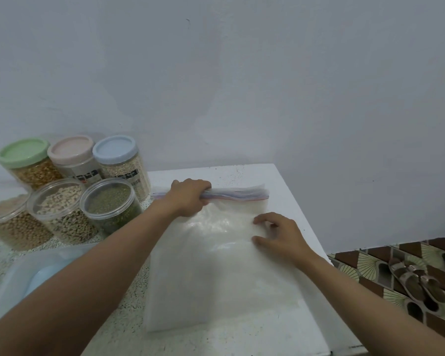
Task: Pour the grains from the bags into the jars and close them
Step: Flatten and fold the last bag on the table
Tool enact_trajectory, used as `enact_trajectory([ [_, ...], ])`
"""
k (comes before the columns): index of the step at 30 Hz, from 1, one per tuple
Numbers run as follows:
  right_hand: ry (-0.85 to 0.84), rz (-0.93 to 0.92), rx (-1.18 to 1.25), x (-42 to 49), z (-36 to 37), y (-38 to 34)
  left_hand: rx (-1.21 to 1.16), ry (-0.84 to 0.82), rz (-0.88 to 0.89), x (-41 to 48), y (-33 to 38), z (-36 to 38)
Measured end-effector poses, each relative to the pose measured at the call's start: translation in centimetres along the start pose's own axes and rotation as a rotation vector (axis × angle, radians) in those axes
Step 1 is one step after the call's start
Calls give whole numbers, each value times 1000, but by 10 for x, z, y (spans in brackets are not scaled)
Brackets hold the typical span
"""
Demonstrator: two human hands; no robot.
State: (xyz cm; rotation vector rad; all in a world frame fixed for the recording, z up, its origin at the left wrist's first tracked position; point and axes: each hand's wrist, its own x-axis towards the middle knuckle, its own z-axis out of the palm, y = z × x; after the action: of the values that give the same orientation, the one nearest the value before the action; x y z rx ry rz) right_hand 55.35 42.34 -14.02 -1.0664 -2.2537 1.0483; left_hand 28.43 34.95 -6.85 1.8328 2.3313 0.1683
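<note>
A stack of flat, empty clear zip bags [216,273] lies on the white counter [280,181]. My left hand [189,199] grips the zip-seal edge of the bags at the far end. Fingers spread, my right hand [278,237] presses on the bags' right side. At the left stand several jars of grains. Three wear lids: green [23,152], pink [71,149], blue [115,149]. Three stand open: one with green beans [111,204], one with pale beans [59,209], one with tan beans [8,222].
A translucent blue plastic container with a blue lid inside [36,276] sits at the near left. The counter's right edge drops to a patterned tile floor where a pair of sandals [416,281] lies. A plain wall stands behind.
</note>
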Motion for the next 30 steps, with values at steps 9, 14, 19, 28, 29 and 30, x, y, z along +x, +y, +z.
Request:
enact_trajectory([
  [9,225,196,174,-5,3,-5,63,159,151,-29,15,-28],
  [14,157,265,48,1,1,-11,54,164,161,-63,29,-33],
  [19,169,332,-57,18,5,8,123,123,173,-112,44,-18],
  [28,127,38,-97,-5,-2,7,-7,21,241,-159,41,53],
  [29,119,28,-94,-6,-3,7,-23,6,241,-160,39,57],
  [30,115,17,-88,-7,-5,7,-45,-6,249,-161,36,60],
])
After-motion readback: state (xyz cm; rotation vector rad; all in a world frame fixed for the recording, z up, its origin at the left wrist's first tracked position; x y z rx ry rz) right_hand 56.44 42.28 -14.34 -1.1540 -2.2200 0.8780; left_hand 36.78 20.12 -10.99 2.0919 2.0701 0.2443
